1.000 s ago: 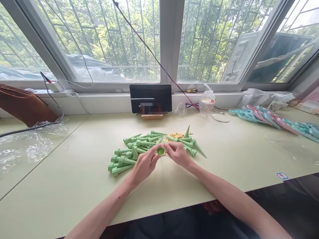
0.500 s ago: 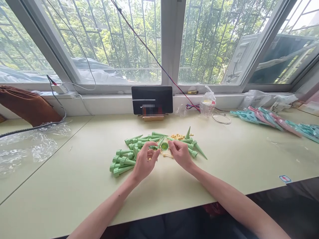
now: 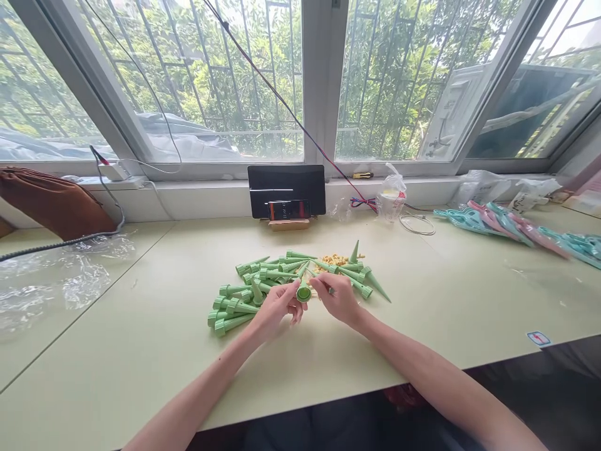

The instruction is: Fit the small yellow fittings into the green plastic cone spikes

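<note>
A heap of green plastic cone spikes (image 3: 263,279) lies on the pale green table (image 3: 141,338), with a small scatter of yellow bits (image 3: 334,258) behind it. My left hand (image 3: 277,308) pinches one green spike (image 3: 303,289) at its wide round end, which faces me. My right hand (image 3: 337,297) is curled close beside that end, its fingertips pinched on a small piece I cannot make out. One spike (image 3: 354,250) stands upright at the back of the heap.
A dark tablet (image 3: 287,190) leans against the window sill behind the heap. A knotted plastic bag (image 3: 391,195) and a coiled cable (image 3: 417,223) are at the right, with pastel clothes hangers (image 3: 511,227) further right. Crumpled clear film (image 3: 56,279) and a brown bag (image 3: 51,202) are at the left.
My left hand, which had let go of the spike half a second ago, has closed on it again. Both hands have shifted slightly toward me.
</note>
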Demonstrator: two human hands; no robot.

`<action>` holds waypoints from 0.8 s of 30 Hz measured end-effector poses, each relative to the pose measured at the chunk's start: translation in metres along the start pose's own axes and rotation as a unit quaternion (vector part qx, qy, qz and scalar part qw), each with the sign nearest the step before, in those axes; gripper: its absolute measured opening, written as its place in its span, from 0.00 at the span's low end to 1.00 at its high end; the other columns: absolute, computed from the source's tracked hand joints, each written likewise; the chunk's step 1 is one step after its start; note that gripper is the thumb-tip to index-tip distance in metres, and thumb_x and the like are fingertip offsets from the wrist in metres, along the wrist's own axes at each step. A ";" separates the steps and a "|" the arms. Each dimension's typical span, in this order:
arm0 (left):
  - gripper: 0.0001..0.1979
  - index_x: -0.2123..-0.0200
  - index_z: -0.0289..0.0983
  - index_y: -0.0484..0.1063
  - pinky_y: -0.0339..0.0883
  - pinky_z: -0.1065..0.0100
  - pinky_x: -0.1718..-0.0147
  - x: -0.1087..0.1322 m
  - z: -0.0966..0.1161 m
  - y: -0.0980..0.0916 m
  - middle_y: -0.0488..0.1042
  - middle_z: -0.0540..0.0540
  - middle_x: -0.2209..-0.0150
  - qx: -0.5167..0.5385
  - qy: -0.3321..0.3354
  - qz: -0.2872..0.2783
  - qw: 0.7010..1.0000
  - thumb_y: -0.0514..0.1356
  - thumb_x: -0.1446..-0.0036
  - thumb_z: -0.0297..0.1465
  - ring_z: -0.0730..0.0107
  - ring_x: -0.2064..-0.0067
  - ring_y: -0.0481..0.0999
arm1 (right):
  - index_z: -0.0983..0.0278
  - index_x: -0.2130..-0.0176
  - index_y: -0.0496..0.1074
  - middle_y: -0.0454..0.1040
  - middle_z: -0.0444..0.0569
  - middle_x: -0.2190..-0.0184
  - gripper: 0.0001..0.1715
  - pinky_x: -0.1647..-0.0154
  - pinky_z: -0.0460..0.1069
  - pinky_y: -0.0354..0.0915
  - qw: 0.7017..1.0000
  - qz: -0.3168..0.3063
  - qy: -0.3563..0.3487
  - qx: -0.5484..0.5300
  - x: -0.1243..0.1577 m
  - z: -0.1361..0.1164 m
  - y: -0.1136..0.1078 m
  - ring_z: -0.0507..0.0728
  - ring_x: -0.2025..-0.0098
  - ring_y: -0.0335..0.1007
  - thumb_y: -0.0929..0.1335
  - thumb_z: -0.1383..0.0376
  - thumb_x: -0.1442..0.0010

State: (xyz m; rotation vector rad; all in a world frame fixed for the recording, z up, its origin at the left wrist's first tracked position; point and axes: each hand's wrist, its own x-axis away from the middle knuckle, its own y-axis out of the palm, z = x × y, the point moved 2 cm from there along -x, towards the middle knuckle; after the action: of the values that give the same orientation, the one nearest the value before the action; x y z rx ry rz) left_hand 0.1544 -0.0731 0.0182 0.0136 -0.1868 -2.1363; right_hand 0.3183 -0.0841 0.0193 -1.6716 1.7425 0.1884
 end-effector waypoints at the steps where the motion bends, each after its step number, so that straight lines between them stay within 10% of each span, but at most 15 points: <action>1: 0.27 0.75 0.31 0.70 0.60 0.72 0.83 0.000 -0.001 -0.001 0.73 0.45 0.77 0.003 0.000 -0.004 1.000 0.56 0.40 0.51 0.75 0.82 0.68 | 0.61 0.79 0.60 0.58 0.42 0.83 0.27 0.75 0.48 0.51 1.000 -0.003 0.000 0.000 0.000 0.000 0.000 0.51 0.79 0.51 0.60 0.51 0.32; 24: 0.17 0.67 0.34 0.67 0.62 0.73 0.81 0.004 -0.004 -0.006 0.64 0.53 0.77 -0.105 0.071 0.001 0.992 0.61 0.41 0.44 0.75 0.79 0.68 | 0.62 0.78 0.54 0.50 0.38 0.82 0.24 0.78 0.47 0.45 0.998 -0.030 0.026 -0.055 -0.001 0.008 0.003 0.49 0.79 0.44 0.64 0.57 0.35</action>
State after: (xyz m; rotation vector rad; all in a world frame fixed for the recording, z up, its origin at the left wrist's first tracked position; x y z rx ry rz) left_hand 0.1477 -0.0737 0.0138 0.0420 0.1226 -2.1347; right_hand 0.3185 -0.0782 0.0125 -1.8206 1.7462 0.2179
